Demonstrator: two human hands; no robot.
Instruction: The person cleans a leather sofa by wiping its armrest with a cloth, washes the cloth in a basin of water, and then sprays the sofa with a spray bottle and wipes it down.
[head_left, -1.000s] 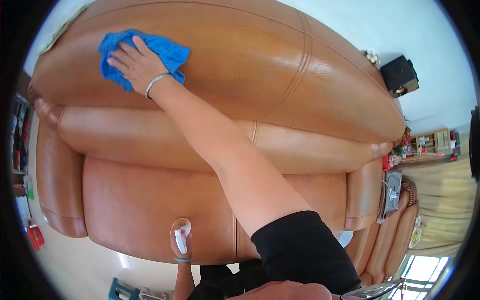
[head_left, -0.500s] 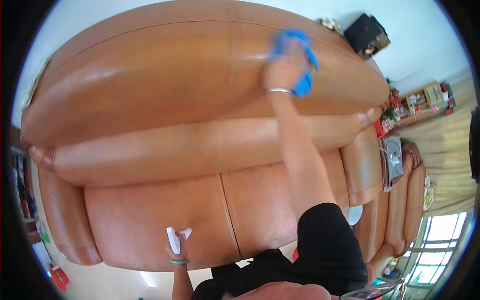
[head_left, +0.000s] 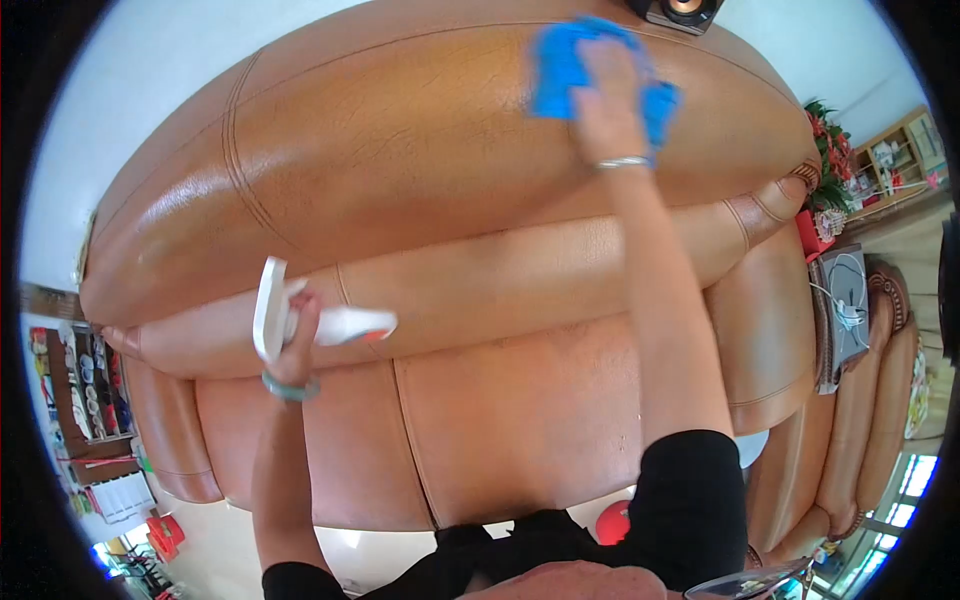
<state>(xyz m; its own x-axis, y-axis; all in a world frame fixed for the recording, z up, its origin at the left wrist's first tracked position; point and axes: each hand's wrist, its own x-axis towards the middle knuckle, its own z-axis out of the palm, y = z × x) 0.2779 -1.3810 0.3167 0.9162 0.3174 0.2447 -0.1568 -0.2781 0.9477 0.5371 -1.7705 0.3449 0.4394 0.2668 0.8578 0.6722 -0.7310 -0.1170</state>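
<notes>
A brown leather sofa (head_left: 400,140) fills most of the view. High on its backrest, at the upper right, my right hand (head_left: 608,105) presses on a blue cloth (head_left: 562,75), both slightly blurred; the cloth spreads out around the fingers. My left hand (head_left: 300,335) is wrapped round a white spray bottle (head_left: 345,326), held tilted in the air in front of the left part of the backrest. An orange mark shows near the right end of the bottle.
A black speaker (head_left: 682,10) stands behind the sofa's top edge. At the right are a red-flowered plant (head_left: 828,150), a grey case with white cable (head_left: 845,310) and another brown sofa (head_left: 860,430). Shelves (head_left: 90,390) stand at the left; a red round object (head_left: 613,522) is below.
My right hand and the cloth have moved from the backrest's left part to its right part. My left hand has risen from the seat's front with the bottle. The view has shifted.
</notes>
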